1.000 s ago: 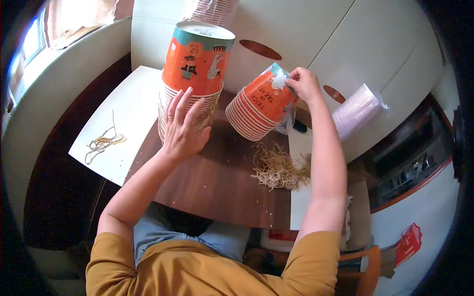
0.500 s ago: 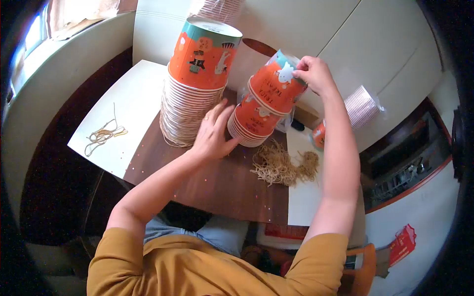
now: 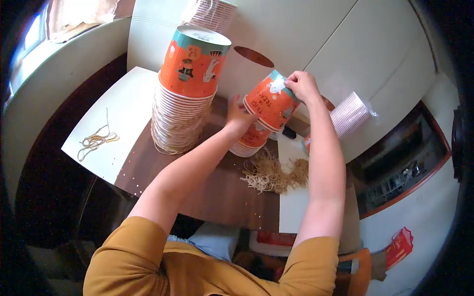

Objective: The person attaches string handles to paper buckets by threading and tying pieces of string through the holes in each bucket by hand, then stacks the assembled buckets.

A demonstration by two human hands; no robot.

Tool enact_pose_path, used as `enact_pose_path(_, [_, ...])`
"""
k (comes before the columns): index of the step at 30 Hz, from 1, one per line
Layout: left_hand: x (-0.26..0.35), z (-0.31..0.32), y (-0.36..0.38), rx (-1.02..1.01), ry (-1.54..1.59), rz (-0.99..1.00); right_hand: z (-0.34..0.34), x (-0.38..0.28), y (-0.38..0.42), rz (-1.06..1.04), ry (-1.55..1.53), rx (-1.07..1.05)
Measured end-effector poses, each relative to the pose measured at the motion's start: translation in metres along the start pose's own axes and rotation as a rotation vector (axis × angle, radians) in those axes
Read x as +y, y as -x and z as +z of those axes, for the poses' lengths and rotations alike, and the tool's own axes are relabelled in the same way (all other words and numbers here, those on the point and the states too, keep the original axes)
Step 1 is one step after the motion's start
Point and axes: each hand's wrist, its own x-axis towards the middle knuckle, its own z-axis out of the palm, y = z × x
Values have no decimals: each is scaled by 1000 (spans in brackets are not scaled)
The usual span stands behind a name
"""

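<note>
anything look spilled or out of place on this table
Small pale specks are scattered on the tabletop near its left and front edges, perhaps spilled bits. A loose tangle of cord lies on its white left side. The shorter bucket stack leans, with the left hand and right hand on it. No damage shows.

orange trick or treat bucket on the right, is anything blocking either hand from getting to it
Nothing visible is in the way: the right hand pinches the orange bucket at its upper edge, and the left hand is at its lower rim. The tall bucket stack stands apart, to the left.
</note>
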Motion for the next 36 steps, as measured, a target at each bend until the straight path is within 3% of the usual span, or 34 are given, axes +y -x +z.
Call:
enact_pose_path(3, [-8,-9,-1,-71,441,-177,-4,9,2,-3,-22,25])
enact_pose_path(6, [18,-5,14,7,299,-298,-9,7,1,3,-26,26])
enact_pose_path(9, [10,2,6,-52,460,-286,-12,0,2,9,-1,8])
enact_pose_path(12, [8,9,4,3,341,-262,-18,-12,-1,0,0,3])
enact_pose_path(17, [17,12,-6,-58,350,-459,-33,-31,1,-21,80,22])
enact_pose_path(21, [-41,-7,-20,-98,372,-579,-71,-26,-11,-129,164,271])
enact_pose_path(24, [-44,-24,-13,-224,625,-472,-106,-26,-16,-120,-3,91])
enact_pose_path(27, [35,-7,20,-214,777,-484,-92,-25,-10,-92,-5,-24])
enact_pose_path(31, [25,5,13,-347,864,-359,-73,-33,4,-53,-49,-3])
enact_pose_path(35, [43,5,26,-262,1055,-422,-77,-28,6,-27,71,110])
enact_pose_path(36, [45,6,24,-286,982,-411,-75,-25,5,-31,49,103])
